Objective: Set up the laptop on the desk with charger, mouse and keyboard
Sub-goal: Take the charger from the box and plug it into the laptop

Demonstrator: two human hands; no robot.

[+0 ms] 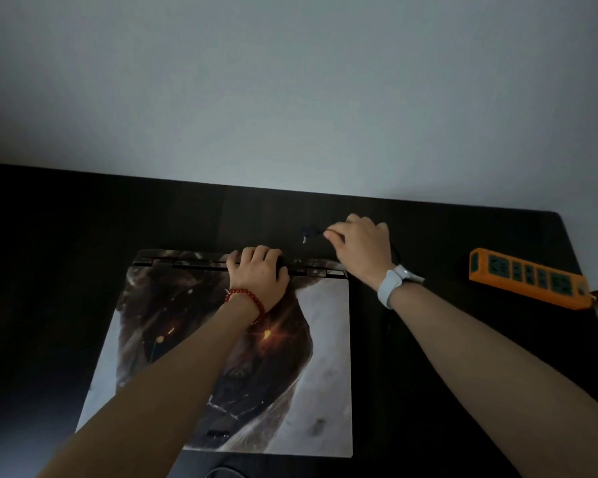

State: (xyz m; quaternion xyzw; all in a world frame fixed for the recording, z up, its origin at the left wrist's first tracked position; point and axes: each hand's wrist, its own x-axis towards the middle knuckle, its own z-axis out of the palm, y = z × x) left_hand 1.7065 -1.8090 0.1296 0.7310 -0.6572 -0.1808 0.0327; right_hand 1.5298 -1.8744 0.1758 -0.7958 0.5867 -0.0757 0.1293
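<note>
Closed laptop (235, 357): left hand (258, 270) grips its hinge edge, right hand (361, 246) pinches charger plug (306, 234).

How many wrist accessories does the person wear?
2. A red bead bracelet on the left wrist, above the closed laptop's printed lid; a pale grey wristband watch on the right wrist.

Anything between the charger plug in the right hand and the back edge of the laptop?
Nothing visible. The right hand pinches the thin black charger cable, its small barrel plug hanging over bare dark desk just behind the closed, picture-skinned laptop. The left hand grips the rear hinge edge, left of the plug.
</note>
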